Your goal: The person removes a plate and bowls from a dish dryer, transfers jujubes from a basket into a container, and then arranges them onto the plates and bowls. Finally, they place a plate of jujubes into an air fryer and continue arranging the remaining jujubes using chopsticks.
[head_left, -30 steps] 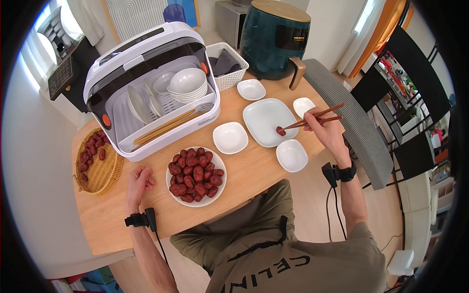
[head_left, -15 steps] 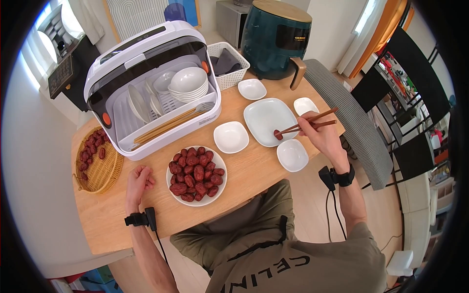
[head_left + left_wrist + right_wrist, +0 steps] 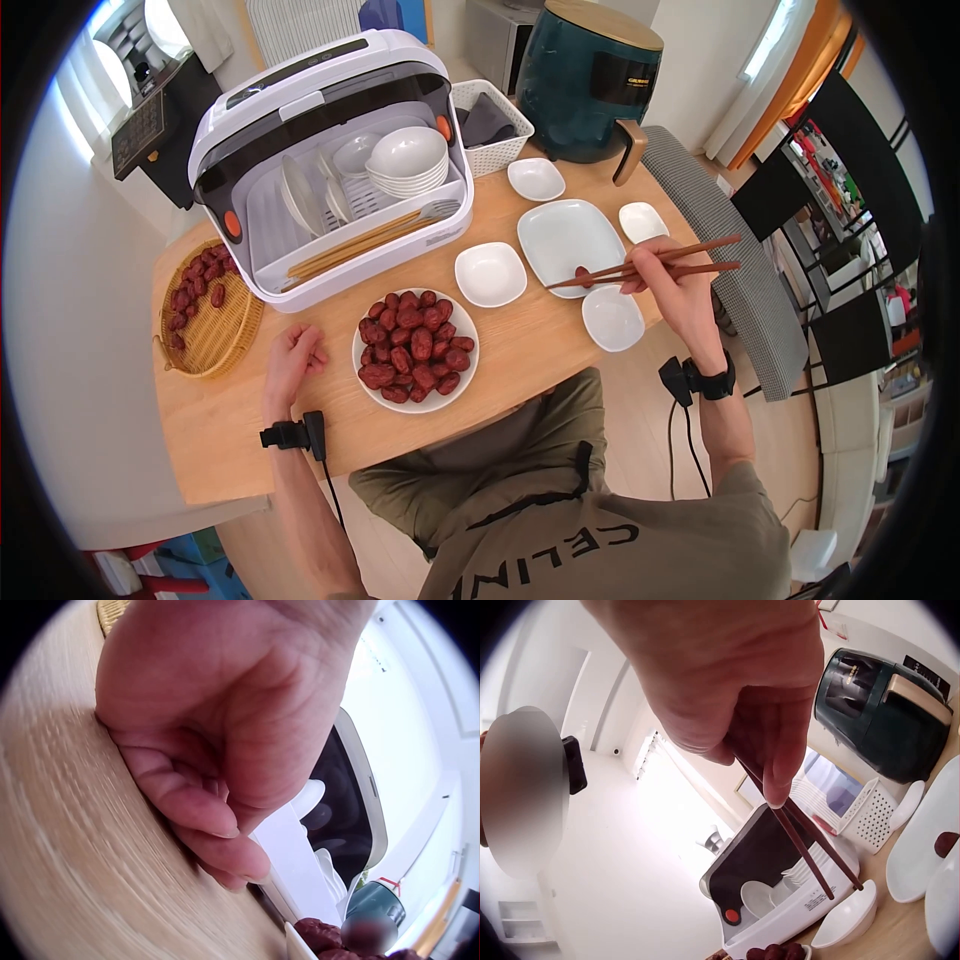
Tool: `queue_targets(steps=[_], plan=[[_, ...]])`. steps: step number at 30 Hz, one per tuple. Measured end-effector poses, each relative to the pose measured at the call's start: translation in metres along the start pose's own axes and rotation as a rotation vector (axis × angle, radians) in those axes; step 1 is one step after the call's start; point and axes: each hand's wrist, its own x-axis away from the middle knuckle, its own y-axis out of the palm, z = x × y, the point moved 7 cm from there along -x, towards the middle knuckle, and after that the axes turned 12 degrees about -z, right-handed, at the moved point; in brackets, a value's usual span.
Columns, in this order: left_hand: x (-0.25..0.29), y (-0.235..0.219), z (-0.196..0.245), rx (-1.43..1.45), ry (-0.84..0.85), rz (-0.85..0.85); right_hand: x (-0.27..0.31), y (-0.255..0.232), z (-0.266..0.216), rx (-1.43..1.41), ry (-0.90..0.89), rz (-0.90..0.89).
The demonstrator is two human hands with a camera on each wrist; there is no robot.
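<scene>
My right hand (image 3: 680,300) holds a pair of brown chopsticks (image 3: 712,244), their tips apart and pointing left over the near edge of the pale square plate (image 3: 568,240). One red date (image 3: 582,272) lies on that plate near its front edge, with the chopsticks passing close beside it in the head view. In the right wrist view, the chopsticks (image 3: 810,844) have nothing between their tips. My left hand (image 3: 294,362) rests on the table, fingers loosely curled and holding nothing. Right of it, a round white plate (image 3: 410,408) bears heaped dates (image 3: 415,345).
Small white dishes (image 3: 491,275) surround the square plate. A wicker basket (image 3: 235,335) with several dates stands at the left. Behind are an open dish box (image 3: 400,255) with bowls and chopsticks, a white perforated basket (image 3: 500,155) and a green air fryer (image 3: 575,90).
The chopsticks, which gripped the date over the square plate, have let it go and swung toward the near left. The date stays on the plate. The head view has shifted slightly.
</scene>
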Motion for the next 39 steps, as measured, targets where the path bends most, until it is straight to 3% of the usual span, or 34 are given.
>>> queue_targets(steps=[2,4,7,9,13,21,31,39], plan=[[-0.001,0.000,0.000,-0.002,-0.002,-0.008,0.004,0.025,-0.009,-0.192,-0.072,-0.161],[0.000,0.001,0.002,0.003,-0.016,-0.015,0.006,0.048,-0.023,-0.079,-0.103,-0.302],[0.001,0.001,0.001,0.019,-0.008,-0.007,0.008,0.074,-0.031,-0.114,-0.118,-0.374],[0.000,0.000,0.000,0.019,-0.003,-0.006,0.011,0.089,-0.044,0.063,-0.247,-0.465],[-0.001,0.000,-0.001,0.008,0.014,-0.017,0.015,0.104,-0.059,0.070,-0.398,-0.551],[-0.001,0.000,-0.001,0.015,0.004,-0.020,0.023,0.112,-0.061,0.100,-0.508,-0.571],[0.001,0.001,0.001,0.010,-0.004,-0.020,0.027,0.108,-0.060,0.041,-0.388,-0.555],[0.000,0.001,0.000,0.020,0.011,-0.018,0.027,0.145,-0.079,0.091,-0.563,-0.603]])
